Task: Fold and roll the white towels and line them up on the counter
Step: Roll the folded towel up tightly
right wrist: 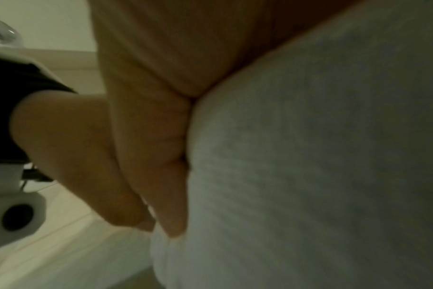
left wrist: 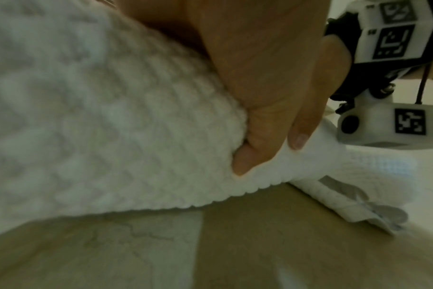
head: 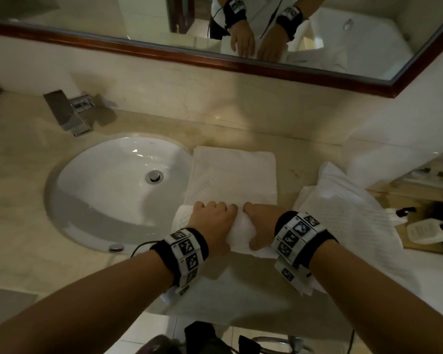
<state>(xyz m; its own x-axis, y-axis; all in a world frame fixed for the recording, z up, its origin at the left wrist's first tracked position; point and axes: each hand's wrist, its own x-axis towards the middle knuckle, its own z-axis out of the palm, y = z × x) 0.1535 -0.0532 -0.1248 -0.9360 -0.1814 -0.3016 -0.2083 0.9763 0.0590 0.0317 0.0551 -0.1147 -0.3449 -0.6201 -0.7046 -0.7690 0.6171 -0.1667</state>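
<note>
The rolling looks barely begun: the left hand [head: 212, 221] and right hand [head: 262, 226] both curl around the near, rolled end of a folded towel [head: 234, 172] on the counter [head: 241, 129], beside the sink [head: 92, 200], which holds nothing. A second towel [head: 343, 208] lies crumpled to the right, unfolded; no finished rolls show.

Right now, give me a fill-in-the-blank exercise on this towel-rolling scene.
1. Both hands grip the ___ end of the folded towel.
2. The sink lies to the towel's ___.
3. The loose towel lies beside the ___ hand.
4. The faucet stands behind the ___.

Missing words: rolled; left; right; sink
</note>
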